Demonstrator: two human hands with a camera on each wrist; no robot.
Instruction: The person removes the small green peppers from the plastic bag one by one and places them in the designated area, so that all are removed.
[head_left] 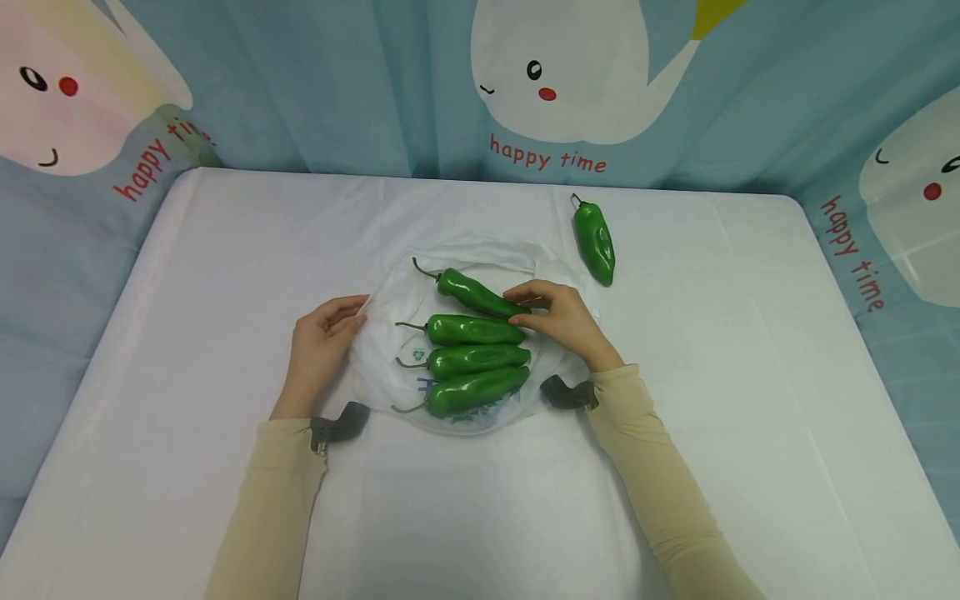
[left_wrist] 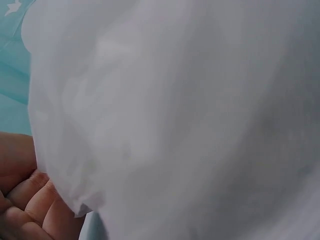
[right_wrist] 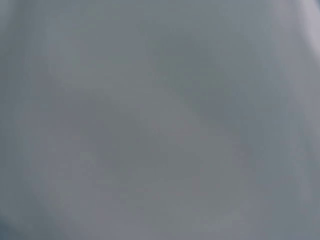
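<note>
Green peppers (head_left: 477, 331): four, close-packed within outline of white plastic bag (head_left: 381, 342), mid-surface (head_left: 750, 400), stems toward nine o'clock. At three o'clock, right hand (head_left: 558, 319), thumb and fingers pinching tip of upper pepper (head_left: 472, 292). At nine, left hand (head_left: 318, 346), fingers curled, pinching bag edge. Loose fifth pepper (head_left: 595, 244) just beyond bag, one o'clock. Curtain (head_left: 337, 83) at twelve. Left wrist view mostly blocked by bag; right, pale blur.
</note>
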